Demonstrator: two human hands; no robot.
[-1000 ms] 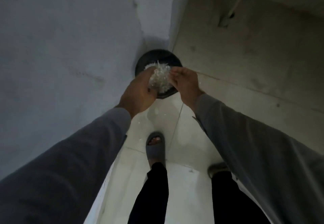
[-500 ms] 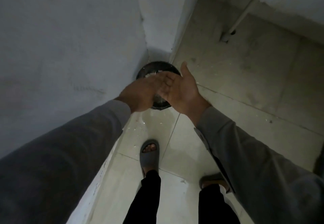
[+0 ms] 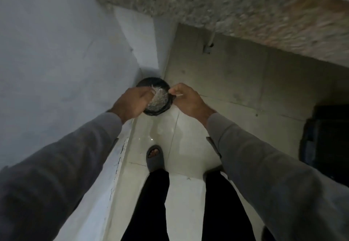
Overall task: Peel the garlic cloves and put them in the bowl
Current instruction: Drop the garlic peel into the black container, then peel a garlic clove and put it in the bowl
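A round black bin [image 3: 151, 82] stands on the floor in the wall corner, with a heap of pale papery garlic skins [image 3: 158, 100] inside. My left hand [image 3: 132, 103] hangs over the bin's left side, fingers curled down against the skins. My right hand [image 3: 186, 99] hovers at the bin's right rim, fingers curled, pinching a thin pale sliver of skin that sticks out to the right. No garlic cloves or bowl show in the head view.
A white wall [image 3: 56, 61] runs along the left and a speckled stone counter edge [image 3: 226, 4] overhangs above. Pale floor tiles [image 3: 160, 133] carry a few skin flecks. My sandalled left foot [image 3: 155, 157] stands below the bin. A dark object [image 3: 326, 142] sits at the right.
The right hand, flat and open half a second ago, has curled and pulled right, pinching a sliver. The skins held between both hands a second ago now lie in the bin.
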